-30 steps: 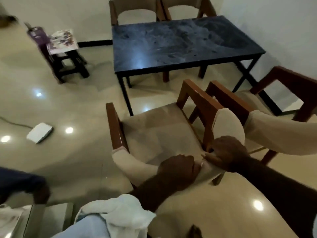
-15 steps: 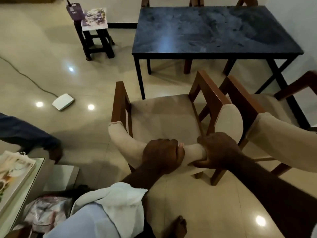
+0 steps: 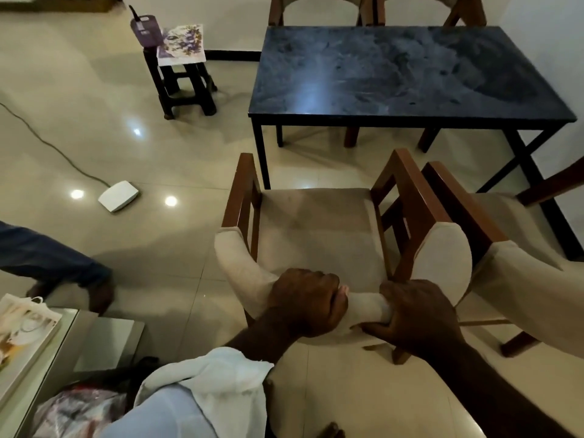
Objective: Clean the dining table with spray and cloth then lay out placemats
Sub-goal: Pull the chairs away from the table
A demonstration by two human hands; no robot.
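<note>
While the person stands behind a wooden chair, the left hand and right hand each curl around its padded top rail, side by side and nearly touching. A white cloth is draped over the left forearm, held by neither hand. Beyond the chair's seat stands the dark bench, its top dull and smeared. Well to the left, a small stool carries a floral placemat and what looks like a purple spray bottle.

The chair probably feels stiff and fairly heavy, so the rail, soft under the fingers, is a sensible place to grip it with both hands. The cloth looks light and limp and could slide off the arm; bunching it in one palm would steady it. The placemat seems thin and flat, likely best pinched at an edge. The bottle appears rigid and narrow enough for one hand around its body.
</note>
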